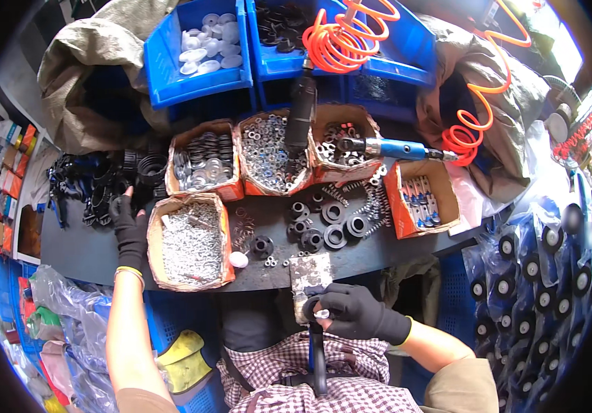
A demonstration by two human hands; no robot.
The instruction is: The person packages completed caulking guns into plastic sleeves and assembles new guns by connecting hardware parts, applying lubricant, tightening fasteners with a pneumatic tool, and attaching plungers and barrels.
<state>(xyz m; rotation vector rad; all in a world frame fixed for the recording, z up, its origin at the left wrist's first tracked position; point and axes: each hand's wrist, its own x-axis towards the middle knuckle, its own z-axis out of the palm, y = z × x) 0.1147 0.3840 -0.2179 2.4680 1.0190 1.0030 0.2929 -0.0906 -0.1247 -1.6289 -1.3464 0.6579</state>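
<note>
My left hand, in a black fingerless glove, reaches to the pile of black plastic parts at the left of the bench. Its thumb and forefinger are apart at the pile's near edge; the other fingers are hard to make out. At the bench's front edge, my right hand, gloved alike, is closed around a black part with a long handle. The handle points down toward my lap, and a small whitish piece shows at the fingertips. Beside that hand is a worn metal block.
Cardboard boxes hold small silvery parts, washers, nuts and blue-and-metal pieces. Black collars and springs lie mid-bench. A blue air tool with an orange coiled hose rests across a box, below blue bins.
</note>
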